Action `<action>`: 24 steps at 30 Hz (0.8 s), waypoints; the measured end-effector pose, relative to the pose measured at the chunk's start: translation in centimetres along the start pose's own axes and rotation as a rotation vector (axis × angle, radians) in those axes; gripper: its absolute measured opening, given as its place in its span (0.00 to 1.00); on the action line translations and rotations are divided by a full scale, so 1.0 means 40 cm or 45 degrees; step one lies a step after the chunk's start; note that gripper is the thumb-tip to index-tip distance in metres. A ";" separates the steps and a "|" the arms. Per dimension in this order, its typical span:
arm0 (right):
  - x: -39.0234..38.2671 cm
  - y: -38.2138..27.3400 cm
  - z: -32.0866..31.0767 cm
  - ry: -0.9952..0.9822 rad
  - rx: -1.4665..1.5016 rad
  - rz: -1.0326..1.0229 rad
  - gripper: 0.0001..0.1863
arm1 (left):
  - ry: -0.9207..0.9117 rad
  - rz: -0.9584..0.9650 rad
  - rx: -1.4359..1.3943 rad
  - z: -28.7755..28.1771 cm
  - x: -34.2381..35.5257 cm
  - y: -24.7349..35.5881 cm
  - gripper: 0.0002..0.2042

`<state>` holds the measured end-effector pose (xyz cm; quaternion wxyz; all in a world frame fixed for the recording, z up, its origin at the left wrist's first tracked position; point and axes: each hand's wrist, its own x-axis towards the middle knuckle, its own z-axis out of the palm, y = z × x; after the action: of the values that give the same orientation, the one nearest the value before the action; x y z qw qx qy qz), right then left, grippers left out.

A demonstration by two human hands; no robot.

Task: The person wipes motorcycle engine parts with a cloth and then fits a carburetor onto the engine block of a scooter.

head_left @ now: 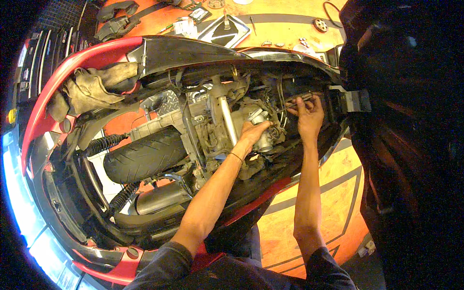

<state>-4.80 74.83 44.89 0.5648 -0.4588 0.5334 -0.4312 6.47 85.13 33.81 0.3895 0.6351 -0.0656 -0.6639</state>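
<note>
A scooter with its seat area opened lies before me, its engine bay (223, 113) uncovered. My left hand (252, 133) has its fingers closed around a silver metal throttle body (264, 142) on the engine's right side. Farther right, my right hand (310, 116) pinches a slim greyish, rod-like piece (303, 98) near the bay's far right end; its exact kind is unclear. Thin pale cables (282, 99) run between the two hands. The fingertips of my left hand are partly hidden behind the metal.
The rear tyre (145, 157) sits left of the engine, with a coil shock absorber (105, 144) beside it. A dirty cloth (99, 87) lies on the red bodywork at left. Beyond, the orange floor (285, 12) holds a tray with a brush (226, 21) and loose parts. A dark raised panel (406, 121) fills the right.
</note>
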 end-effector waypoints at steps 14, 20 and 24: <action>-0.013 0.032 -0.017 0.048 -0.002 0.046 0.12 | 0.078 0.034 0.117 0.000 -0.014 0.013 0.21; -0.013 0.028 -0.024 -0.027 0.004 0.034 0.11 | 0.038 0.045 0.126 -0.003 0.012 -0.014 0.20; -0.003 0.026 -0.021 -0.127 0.053 0.015 0.10 | 0.034 0.075 0.075 -0.002 0.008 -0.007 0.19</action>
<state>-5.66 75.13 43.88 0.6026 -0.4647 0.4982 -0.4157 6.46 85.16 33.37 0.3910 0.6528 -0.0986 -0.6413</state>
